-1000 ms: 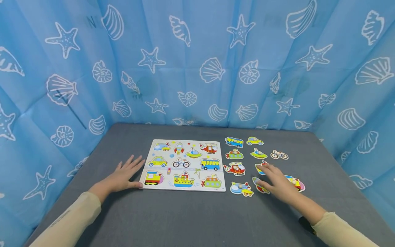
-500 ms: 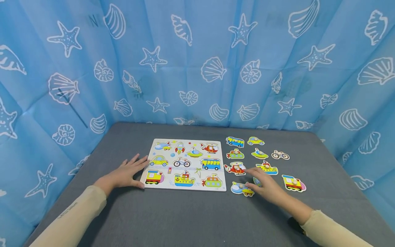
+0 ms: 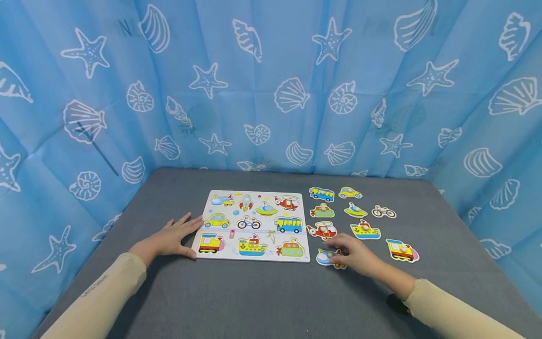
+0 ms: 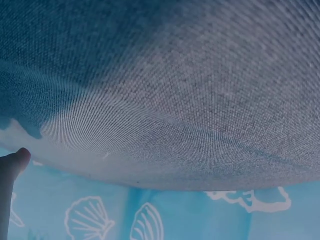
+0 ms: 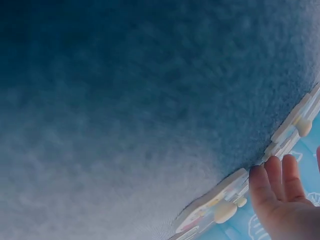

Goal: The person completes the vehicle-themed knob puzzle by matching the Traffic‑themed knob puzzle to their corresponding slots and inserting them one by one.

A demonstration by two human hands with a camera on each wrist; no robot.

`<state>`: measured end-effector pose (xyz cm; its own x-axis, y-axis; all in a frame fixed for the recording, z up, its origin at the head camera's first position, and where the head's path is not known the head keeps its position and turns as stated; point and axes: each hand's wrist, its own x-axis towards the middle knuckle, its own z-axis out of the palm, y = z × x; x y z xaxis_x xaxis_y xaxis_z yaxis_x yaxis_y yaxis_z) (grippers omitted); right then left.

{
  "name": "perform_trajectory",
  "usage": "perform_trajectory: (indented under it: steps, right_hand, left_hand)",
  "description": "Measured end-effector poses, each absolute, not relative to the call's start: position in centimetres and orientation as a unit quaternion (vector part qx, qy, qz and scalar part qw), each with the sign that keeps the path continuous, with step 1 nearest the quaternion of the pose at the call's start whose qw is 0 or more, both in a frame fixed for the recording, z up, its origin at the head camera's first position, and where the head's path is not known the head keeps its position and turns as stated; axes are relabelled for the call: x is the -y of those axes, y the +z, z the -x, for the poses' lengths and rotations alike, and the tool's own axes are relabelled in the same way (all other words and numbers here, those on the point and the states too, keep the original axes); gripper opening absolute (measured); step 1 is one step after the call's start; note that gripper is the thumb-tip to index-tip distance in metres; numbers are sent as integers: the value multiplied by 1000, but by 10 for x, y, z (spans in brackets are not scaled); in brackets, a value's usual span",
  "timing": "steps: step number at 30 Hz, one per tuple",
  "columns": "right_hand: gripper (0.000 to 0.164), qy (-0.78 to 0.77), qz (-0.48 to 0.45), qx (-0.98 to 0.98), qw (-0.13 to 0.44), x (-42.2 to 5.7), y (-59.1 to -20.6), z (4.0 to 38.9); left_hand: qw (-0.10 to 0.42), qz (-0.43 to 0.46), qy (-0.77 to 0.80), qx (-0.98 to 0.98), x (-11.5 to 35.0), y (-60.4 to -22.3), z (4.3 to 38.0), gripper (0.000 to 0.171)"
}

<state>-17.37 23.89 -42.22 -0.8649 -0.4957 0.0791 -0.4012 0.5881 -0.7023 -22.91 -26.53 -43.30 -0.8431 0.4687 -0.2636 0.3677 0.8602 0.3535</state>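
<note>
Now your right hand point(image 3: 360, 257) is at the airplane piece point(image 3: 323, 258), which lies on the table point(image 3: 237, 301) right of the puzzle board point(image 3: 264, 226), nearer you than the helicopter piece point(image 3: 315, 230). The step looks like taking hold of the airplane piece or setting it straight; lifting it would call for bringing thumb and forefinger together without nudging the helicopter piece. As for your grip, those two stand apart over the airplane piece; whether they touch it can't be told. Your left hand point(image 3: 169, 240) lies spread at the puzzle board's left edge.
</note>
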Motion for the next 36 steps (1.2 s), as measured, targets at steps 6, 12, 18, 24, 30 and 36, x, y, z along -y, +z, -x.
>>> perform_trajectory:
  steps: [6,12,18,24,30,36]
  right_hand:
    - [32,-378,224,-894,86,-237,-423,178]
    - [28,-378,222,-890,124,-237,-419,182]
    - [25,-370,235,-884,164,-239,-416,189]
    - [21,-365,230,-883,184,-240,-416,191]
    - [15,-369,220,-885,179,-239,-418,190]
    - [7,-371,223,-885,171,-239,-420,194]
  left_hand:
    - [175,-214,141,-951,264,-432,230,109]
    - [174,-204,139,-953,264,-433,232,112]
    - [176,-205,151,-951,266,-433,230,112]
    - [181,-204,147,-951,264,-432,231,113]
    - [186,-200,143,-951,263,-433,233,113]
    - [187,-200,153,-950,263,-432,233,114]
